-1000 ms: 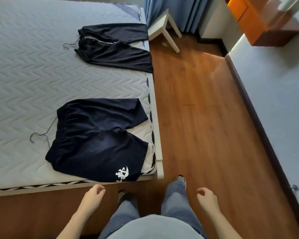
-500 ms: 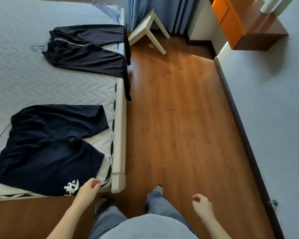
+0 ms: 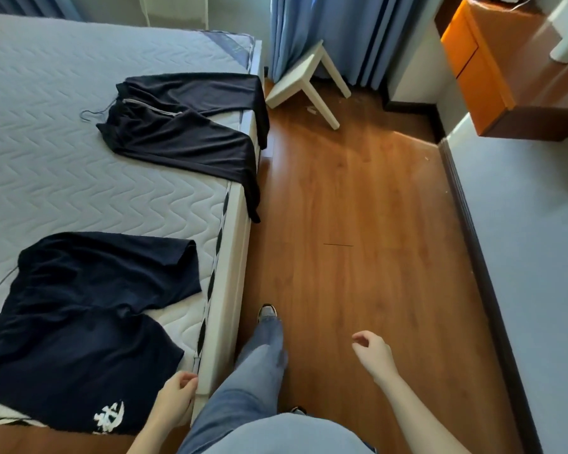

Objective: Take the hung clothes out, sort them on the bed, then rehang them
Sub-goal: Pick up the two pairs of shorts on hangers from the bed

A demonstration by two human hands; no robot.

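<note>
The near shorts and far pants lie flat and apart on the bed, wire hangers poking out, likely for sorting, while the left hand by the bed's corner and the right hand off the bed's side hang loose, holding nothing.

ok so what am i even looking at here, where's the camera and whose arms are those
No robot here. A person wears a wide-angle camera on their head, looking forward and down, so the arms at the bottom are their own. The left hand is by the near corner of the bed, the right hand over the wooden floor; both are loosely curled and hold nothing. On the bed lie two dark garments, each on a wire hanger: shorts with a white print nearby, and a longer pair farther off, its legs drooping over the edge. A white stool is by the curtain.
</note>
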